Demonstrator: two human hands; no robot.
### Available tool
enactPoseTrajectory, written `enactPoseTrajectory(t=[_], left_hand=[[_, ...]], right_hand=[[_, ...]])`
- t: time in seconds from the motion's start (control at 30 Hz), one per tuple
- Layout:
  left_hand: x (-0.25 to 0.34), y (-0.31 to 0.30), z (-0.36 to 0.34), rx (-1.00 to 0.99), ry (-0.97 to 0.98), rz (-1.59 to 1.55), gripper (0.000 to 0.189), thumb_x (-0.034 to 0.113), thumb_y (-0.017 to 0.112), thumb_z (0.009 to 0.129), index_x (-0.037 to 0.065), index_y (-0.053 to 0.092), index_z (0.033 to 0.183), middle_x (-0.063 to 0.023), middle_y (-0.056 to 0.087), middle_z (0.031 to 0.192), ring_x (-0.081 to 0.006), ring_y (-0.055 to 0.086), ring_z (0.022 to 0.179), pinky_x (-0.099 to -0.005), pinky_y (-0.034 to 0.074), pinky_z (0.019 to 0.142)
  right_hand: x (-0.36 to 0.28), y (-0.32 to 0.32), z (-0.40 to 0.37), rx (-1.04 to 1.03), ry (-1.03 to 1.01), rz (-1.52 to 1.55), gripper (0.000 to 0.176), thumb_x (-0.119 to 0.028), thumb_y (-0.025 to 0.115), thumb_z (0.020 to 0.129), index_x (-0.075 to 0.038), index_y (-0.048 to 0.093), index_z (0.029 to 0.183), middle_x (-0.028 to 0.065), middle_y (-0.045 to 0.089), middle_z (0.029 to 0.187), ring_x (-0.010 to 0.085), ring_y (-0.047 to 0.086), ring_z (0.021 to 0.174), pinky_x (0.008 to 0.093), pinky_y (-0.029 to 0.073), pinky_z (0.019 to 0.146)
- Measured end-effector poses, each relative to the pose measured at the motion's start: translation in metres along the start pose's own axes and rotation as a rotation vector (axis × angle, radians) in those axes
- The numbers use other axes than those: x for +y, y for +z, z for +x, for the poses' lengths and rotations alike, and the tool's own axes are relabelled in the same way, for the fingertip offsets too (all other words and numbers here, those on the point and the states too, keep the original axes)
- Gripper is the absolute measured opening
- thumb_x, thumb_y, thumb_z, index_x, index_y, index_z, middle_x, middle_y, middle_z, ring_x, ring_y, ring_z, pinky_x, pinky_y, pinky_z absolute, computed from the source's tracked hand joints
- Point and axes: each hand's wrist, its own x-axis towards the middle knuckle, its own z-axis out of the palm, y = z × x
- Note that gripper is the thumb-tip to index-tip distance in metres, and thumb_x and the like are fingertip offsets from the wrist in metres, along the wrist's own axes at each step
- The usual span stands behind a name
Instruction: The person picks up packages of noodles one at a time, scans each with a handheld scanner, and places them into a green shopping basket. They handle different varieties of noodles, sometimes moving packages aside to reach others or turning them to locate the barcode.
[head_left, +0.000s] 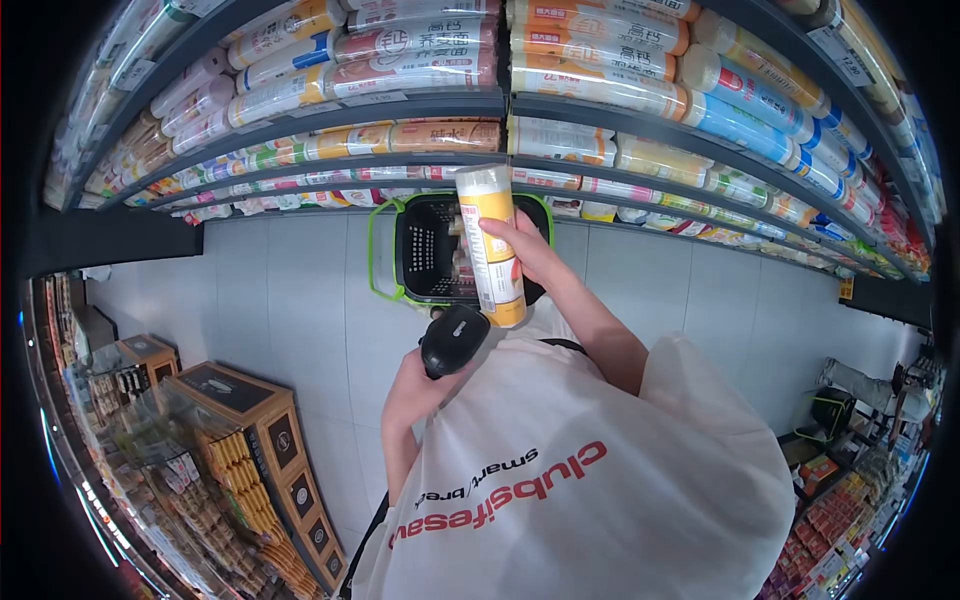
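My right hand [522, 246] is wrapped round a yellow and white cylindrical noodle package [490, 262], which stands nearly upright in the view over the basket's right part. My left hand [415, 385] grips a black handheld scanner [455, 341], its rounded head just left of the package's lower end. Beyond both hands, a black shopping basket [425, 250] with a green rim and green handle holds several packages, partly hidden by the held one.
Shelves [420, 106] packed with cylindrical noodle packages curve across the top. Grey tiled floor [290, 290] lies around the basket. Boxed goods [235, 390] stand at the lower left, and more goods [825, 530] at the lower right, below a person [865, 385].
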Motion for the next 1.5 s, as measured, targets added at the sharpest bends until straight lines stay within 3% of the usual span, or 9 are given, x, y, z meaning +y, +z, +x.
enactPoseTrajectory(t=[0.07, 0.2, 0.37, 0.83, 1.07, 1.2, 1.33, 1.43, 1.5], left_hand=[[0.005, -0.011, 0.000, 0.022, -0.174, 0.016, 0.025, 0.010, 0.075, 0.082, 0.000, 0.069, 0.104, -0.0040, 0.070, 0.084, -0.0092, 0.060, 0.077, -0.0286, 0.050, 0.074], [-0.023, -0.027, -0.006, 0.155, -0.244, 0.039, 0.019, 0.014, 0.076, 0.082, 0.000, 0.068, 0.092, 0.0024, 0.058, 0.067, -0.0065, 0.049, 0.063, -0.0272, 0.042, 0.058], [-0.028, -0.038, -0.018, 0.217, -0.335, -0.019, 0.017, 0.015, 0.076, 0.083, 0.001, 0.067, 0.085, 0.0040, 0.055, 0.063, -0.0051, 0.046, 0.058, -0.0256, 0.038, 0.053], [-0.056, -0.081, -0.045, 0.334, -0.539, 0.020, 0.017, 0.016, 0.078, 0.083, 0.001, 0.069, 0.082, 0.0014, 0.060, 0.063, -0.0051, 0.052, 0.054, -0.0246, 0.039, 0.049], [-0.051, -0.127, -0.048, 0.410, -0.648, 0.051, 0.014, 0.013, 0.077, 0.083, 0.002, 0.069, 0.085, 0.0011, 0.060, 0.064, -0.0053, 0.054, 0.054, -0.0226, 0.041, 0.049], [-0.061, -0.152, -0.051, 0.446, -0.659, 0.063, 0.011, 0.010, 0.075, 0.084, 0.001, 0.068, 0.085, 0.0010, 0.061, 0.067, -0.0056, 0.054, 0.056, -0.0225, 0.042, 0.051], [-0.050, -0.161, -0.041, 0.480, -0.696, 0.087, 0.010, 0.006, 0.075, 0.083, 0.000, 0.068, 0.087, 0.0011, 0.062, 0.068, -0.0066, 0.055, 0.058, -0.0232, 0.043, 0.054], [-0.056, -0.172, -0.038, 0.459, -0.686, 0.161, 0.010, 0.005, 0.074, 0.083, -0.001, 0.068, 0.090, 0.0005, 0.062, 0.069, -0.0072, 0.056, 0.058, -0.0234, 0.044, 0.054], [-0.056, -0.177, -0.037, 0.463, -0.696, 0.154, 0.013, 0.004, 0.074, 0.084, -0.001, 0.068, 0.094, -0.0002, 0.063, 0.071, -0.0075, 0.056, 0.059, -0.0233, 0.045, 0.055]], right_hand=[[-0.006, -0.013, 0.003, 0.111, -0.066, -0.175, 0.055, -0.020, 0.077, 0.083, -0.004, 0.049, 0.128, 0.0080, 0.063, 0.114, 0.0155, 0.063, 0.103, 0.0319, 0.052, 0.089], [0.016, -0.061, 0.019, 0.347, -0.190, -0.566, 0.069, -0.019, 0.087, 0.069, -0.002, 0.051, 0.125, 0.0112, 0.064, 0.117, 0.0209, 0.063, 0.105, 0.0347, 0.051, 0.093], [0.073, -0.128, 0.039, 0.501, -0.215, -0.792, 0.076, -0.021, 0.089, 0.062, -0.001, 0.050, 0.124, 0.0135, 0.064, 0.117, 0.0244, 0.063, 0.108, 0.0361, 0.049, 0.094], [0.195, -0.181, 0.091, 1.008, -0.072, -0.770, 0.072, -0.029, 0.087, 0.061, -0.005, 0.049, 0.117, 0.0160, 0.068, 0.103, 0.0320, 0.067, 0.099, 0.0403, 0.053, 0.085], [0.250, -0.209, 0.102, 1.069, 0.374, -0.978, 0.070, -0.026, 0.085, 0.061, -0.007, 0.049, 0.118, 0.0188, 0.066, 0.109, 0.0384, 0.064, 0.102, 0.0464, 0.052, 0.089], [0.267, -0.199, 0.123, 1.211, 0.383, -0.945, 0.064, -0.018, 0.076, 0.067, -0.013, 0.049, 0.125, 0.0160, 0.052, 0.122, 0.0392, 0.061, 0.106, 0.0462, 0.051, 0.092], [0.285, -0.209, 0.147, 1.354, 0.446, -0.869, 0.056, -0.020, 0.077, 0.070, -0.015, 0.056, 0.121, 0.0161, 0.052, 0.120, 0.0414, 0.061, 0.105, 0.0474, 0.051, 0.091], [0.306, -0.208, 0.149, 1.374, 0.441, -0.731, 0.062, -0.017, 0.077, 0.068, -0.017, 0.055, 0.127, 0.0185, 0.052, 0.124, 0.0406, 0.061, 0.107, 0.0447, 0.052, 0.093], [0.343, -0.217, 0.148, 1.206, 0.307, -0.846, 0.044, -0.028, 0.074, 0.072, -0.014, 0.066, 0.113, 0.0193, 0.065, 0.109, 0.0357, 0.065, 0.102, 0.0427, 0.053, 0.092]])
